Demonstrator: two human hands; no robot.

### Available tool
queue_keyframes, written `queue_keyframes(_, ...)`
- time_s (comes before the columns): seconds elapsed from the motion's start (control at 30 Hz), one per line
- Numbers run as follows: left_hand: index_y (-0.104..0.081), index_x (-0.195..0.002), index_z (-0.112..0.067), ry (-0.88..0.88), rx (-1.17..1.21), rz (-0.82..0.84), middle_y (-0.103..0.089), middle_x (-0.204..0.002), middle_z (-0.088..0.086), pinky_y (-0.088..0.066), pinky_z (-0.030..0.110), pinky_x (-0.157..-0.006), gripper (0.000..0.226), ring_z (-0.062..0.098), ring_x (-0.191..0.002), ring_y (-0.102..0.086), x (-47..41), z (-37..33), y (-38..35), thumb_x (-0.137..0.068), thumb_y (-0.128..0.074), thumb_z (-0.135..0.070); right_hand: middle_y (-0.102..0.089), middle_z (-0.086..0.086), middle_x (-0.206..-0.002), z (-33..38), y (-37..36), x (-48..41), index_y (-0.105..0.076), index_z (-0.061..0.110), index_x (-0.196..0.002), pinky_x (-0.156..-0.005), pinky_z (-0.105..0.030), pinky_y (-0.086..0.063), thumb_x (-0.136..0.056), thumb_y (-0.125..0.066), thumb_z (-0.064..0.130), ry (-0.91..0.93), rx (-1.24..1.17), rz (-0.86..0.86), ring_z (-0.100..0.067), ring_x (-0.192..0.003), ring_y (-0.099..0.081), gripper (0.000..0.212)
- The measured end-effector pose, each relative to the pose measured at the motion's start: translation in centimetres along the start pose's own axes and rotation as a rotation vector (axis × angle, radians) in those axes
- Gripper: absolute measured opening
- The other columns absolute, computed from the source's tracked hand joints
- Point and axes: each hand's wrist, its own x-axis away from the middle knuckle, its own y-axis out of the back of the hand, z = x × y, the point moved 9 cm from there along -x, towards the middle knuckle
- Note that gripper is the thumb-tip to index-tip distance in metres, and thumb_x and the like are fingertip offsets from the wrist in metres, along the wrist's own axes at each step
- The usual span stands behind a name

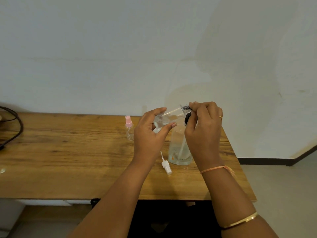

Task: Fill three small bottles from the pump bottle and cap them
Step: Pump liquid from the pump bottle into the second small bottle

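Head view: one small bottle held over the bench

Nearest, one white spray cap with its thin tube lies loose on the wood-grain bench. Behind it stands one clear pump bottle. Above, the left hand curls round one clear small bottle, tilted; right hand fingers pinch its dark neck. Farther left stands one pink-capped bottle.

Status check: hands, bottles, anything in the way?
Left hand holds small clear bottle tilted at pump bottle spout. Right hand on the pump head. White spray cap loose on table; pink-capped bottle standing clear. No obstruction.
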Motion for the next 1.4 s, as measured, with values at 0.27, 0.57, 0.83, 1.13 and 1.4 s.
queue_keyframes(0.27,-0.055,-0.104,-0.045,0.018,-0.031,-0.001,-0.063,-0.109,-0.01,-0.055,0.039,-0.084,0.042,0.014,-0.106,-0.061,0.1,0.4,-0.1,-0.07,-0.077,-0.031,-0.058,-0.014,-0.094,-0.1,-0.3,0.6,-0.065,0.0,-0.1,-0.062,-0.04,-0.051,-0.082,-0.054,-0.006,-0.002,-0.035,-0.002,-0.027,-0.086,-0.056,0.022)
queue_keyframes(0.57,-0.056,-0.104,-0.044,-0.001,0.016,-0.009,-0.063,-0.11,-0.009,-0.055,0.04,-0.084,0.04,0.014,-0.108,-0.061,0.1,-0.2,-0.1,-0.069,-0.074,-0.036,-0.061,-0.011,-0.093,0.6,0.5,-0.2,-0.066,0.004,-0.095,-0.078,-0.046,-0.046,-0.077,-0.058,-0.003,-0.017,0.036,-0.011,-0.025,-0.095,-0.053,0.021)
queue_keyframes(0.83,-0.056,-0.104,-0.042,0.001,-0.038,-0.012,-0.062,-0.107,-0.012,-0.055,0.036,-0.084,0.043,0.01,-0.107,-0.059,0.2,0.1,0.1,-0.069,-0.077,-0.029,-0.059,-0.014,-0.091,0.1,-0.2,0.3,-0.065,0.001,-0.096,-0.064,-0.039,-0.049,-0.078,-0.057,-0.003,0.017,0.012,-0.003,-0.029,-0.085,-0.053,0.02)
queue_keyframes(1.13,-0.054,-0.103,-0.047,-0.003,-0.036,-0.011,-0.062,-0.109,-0.012,-0.054,0.035,-0.084,0.041,0.014,-0.105,-0.061,0.3,-0.2,0.0,-0.07,-0.075,-0.035,-0.059,-0.013,-0.091,0.1,0.2,0.5,-0.066,0.002,-0.096,-0.067,-0.033,-0.043,-0.079,-0.055,-0.004,-0.013,-0.028,-0.047,-0.021,-0.087,-0.047,0.021)
queue_keyframes(1.4,-0.054,-0.103,-0.047,-0.021,-0.012,-0.02,-0.061,-0.108,-0.014,-0.055,0.035,-0.085,0.041,0.011,-0.106,-0.06,0.1,-0.5,0.0,-0.069,-0.075,-0.035,-0.059,-0.012,-0.092,0.3,0.3,-0.2,-0.066,0.002,-0.096,-0.068,-0.033,-0.044,-0.078,-0.059,-0.004,-0.001,-0.006,-0.011,-0.021,-0.087,-0.047,0.02)
